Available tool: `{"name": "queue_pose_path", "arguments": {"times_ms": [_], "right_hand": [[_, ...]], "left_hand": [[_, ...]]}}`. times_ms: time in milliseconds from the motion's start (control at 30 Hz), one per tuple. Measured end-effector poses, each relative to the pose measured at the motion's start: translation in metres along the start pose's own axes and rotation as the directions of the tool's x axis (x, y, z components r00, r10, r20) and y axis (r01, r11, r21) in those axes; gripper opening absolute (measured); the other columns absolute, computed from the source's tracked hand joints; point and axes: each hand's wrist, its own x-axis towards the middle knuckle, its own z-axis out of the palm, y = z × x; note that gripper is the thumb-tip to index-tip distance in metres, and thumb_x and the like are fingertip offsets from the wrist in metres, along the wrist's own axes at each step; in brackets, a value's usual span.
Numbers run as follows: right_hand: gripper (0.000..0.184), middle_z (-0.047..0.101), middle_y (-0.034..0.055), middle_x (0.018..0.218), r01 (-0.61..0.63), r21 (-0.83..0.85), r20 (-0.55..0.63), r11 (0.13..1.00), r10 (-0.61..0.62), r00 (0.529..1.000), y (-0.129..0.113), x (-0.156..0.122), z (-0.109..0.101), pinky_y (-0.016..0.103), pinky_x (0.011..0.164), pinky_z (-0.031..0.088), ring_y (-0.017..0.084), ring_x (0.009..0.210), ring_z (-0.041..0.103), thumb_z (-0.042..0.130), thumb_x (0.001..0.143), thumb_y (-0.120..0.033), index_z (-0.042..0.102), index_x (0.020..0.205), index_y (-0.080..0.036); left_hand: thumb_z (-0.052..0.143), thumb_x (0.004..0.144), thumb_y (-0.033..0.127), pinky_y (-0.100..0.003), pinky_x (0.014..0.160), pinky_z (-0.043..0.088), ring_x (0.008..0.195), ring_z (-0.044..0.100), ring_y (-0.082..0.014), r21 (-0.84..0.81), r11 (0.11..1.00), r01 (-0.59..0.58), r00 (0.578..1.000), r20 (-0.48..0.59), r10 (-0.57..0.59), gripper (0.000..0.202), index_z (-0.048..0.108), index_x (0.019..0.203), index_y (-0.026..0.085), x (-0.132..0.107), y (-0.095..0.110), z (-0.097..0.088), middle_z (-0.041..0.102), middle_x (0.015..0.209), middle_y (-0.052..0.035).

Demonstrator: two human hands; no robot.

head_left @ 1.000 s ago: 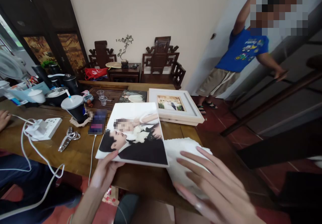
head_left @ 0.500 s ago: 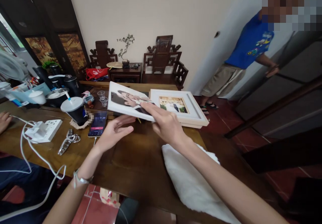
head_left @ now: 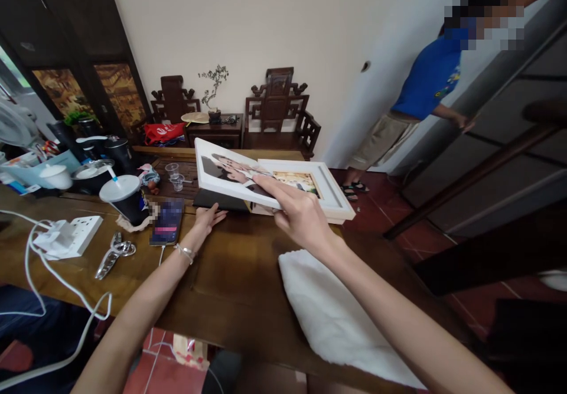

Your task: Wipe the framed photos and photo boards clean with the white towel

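My right hand (head_left: 303, 208) grips a thick white-edged photo panel (head_left: 221, 163) by its near right side, the thumb below and the index finger lying over the printed portrait. The panel is raised and tilted. Below it, a flat black item (head_left: 221, 199) rests on the table, partly covered. My left hand (head_left: 208, 218) is at the near left edge of that black item, its fingers stretched and apart. Behind my right hand lies a white box-like picture frame (head_left: 343, 196) with a smaller picture in it, overlapped by the panel.
White cloth (head_left: 323, 317) hangs over the table's near right edge. Left of my hands are a phone (head_left: 167, 220), a lidded cup (head_left: 128, 199), metal nutcrackers or pliers (head_left: 110, 255) and a power strip (head_left: 84, 234) with cables. A person in a blue shirt (head_left: 429, 81) stands at right.
My left hand has moved from under the white panel's corner down to the black item. The panel is still in my right hand. The person at right now has an arm raised.
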Motion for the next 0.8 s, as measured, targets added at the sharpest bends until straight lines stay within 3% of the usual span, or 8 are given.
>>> {"name": "queue_pose_path", "arguments": {"times_ms": [133,333,500,633,700,800], "right_hand": [[0.080,0.059,0.0074,0.138,-0.013,0.001,0.033,1.000,0.013,0.999,-0.001,0.004,-0.002,0.039,0.103,0.051,0.021,0.127,0.055,0.040,0.065,0.007,0.049,0.140,-0.017],[0.076,0.055,0.0067,0.143,-0.085,-0.097,0.187,0.992,0.102,0.977,-0.008,0.023,0.016,0.039,0.096,0.054,0.024,0.126,0.055,0.041,0.070,0.006,0.046,0.143,-0.017],[0.072,0.050,0.0086,0.147,-0.069,-0.255,0.377,0.964,0.165,0.911,-0.012,0.042,0.049,0.040,0.086,0.056,0.028,0.122,0.057,0.041,0.079,0.001,0.039,0.148,-0.018],[0.068,0.051,0.0129,0.146,-0.015,-0.342,0.453,0.940,0.179,0.873,-0.004,0.050,0.083,0.040,0.083,0.055,0.029,0.118,0.058,0.038,0.084,-0.002,0.034,0.150,-0.018],[0.065,0.051,0.0146,0.144,0.004,-0.373,0.474,0.928,0.187,0.860,0.001,0.049,0.099,0.040,0.083,0.054,0.029,0.120,0.056,0.035,0.087,-0.003,0.033,0.150,-0.018],[0.060,0.047,0.0174,0.147,0.023,-0.398,0.500,0.917,0.195,0.844,0.009,0.043,0.122,0.043,0.087,0.052,0.031,0.128,0.049,0.030,0.090,-0.003,0.035,0.148,-0.017]], "left_hand": [[0.063,0.089,0.010,-0.044,0.098,0.054,0.102,0.072,-0.0292,0.002,1.000,-0.005,1.000,0.016,0.005,0.015,0.049,0.095,0.009,-0.032,-0.010,-0.025,0.069,0.098,-0.0202],[0.060,0.091,0.007,-0.044,0.090,0.059,0.082,0.076,-0.0264,-0.003,1.000,-0.007,1.000,0.022,0.007,0.025,0.038,0.086,0.018,-0.101,-0.033,-0.063,0.067,0.079,-0.0084],[0.056,0.093,0.005,-0.040,0.082,0.063,0.081,0.076,-0.0268,-0.009,0.999,0.041,0.999,-0.035,-0.041,0.018,0.043,0.087,0.015,-0.153,-0.048,-0.082,0.066,0.076,-0.0048],[0.061,0.090,0.008,-0.037,0.078,0.064,0.083,0.076,-0.0283,-0.020,0.999,0.040,0.997,-0.072,-0.041,0.016,0.047,0.092,0.015,-0.188,-0.061,-0.102,0.065,0.073,-0.0020],[0.070,0.084,0.012,-0.036,0.077,0.064,0.083,0.076,-0.0290,-0.016,0.999,0.042,0.996,-0.084,-0.043,0.024,0.049,0.094,0.015,-0.203,-0.069,-0.112,0.063,0.066,0.0007],[0.086,0.068,0.025,-0.037,0.075,0.063,0.083,0.076,-0.0304,-0.026,0.998,0.059,0.992,-0.113,-0.062,0.047,0.050,0.097,0.018,-0.223,-0.079,-0.122,0.067,0.072,-0.0003]]}}
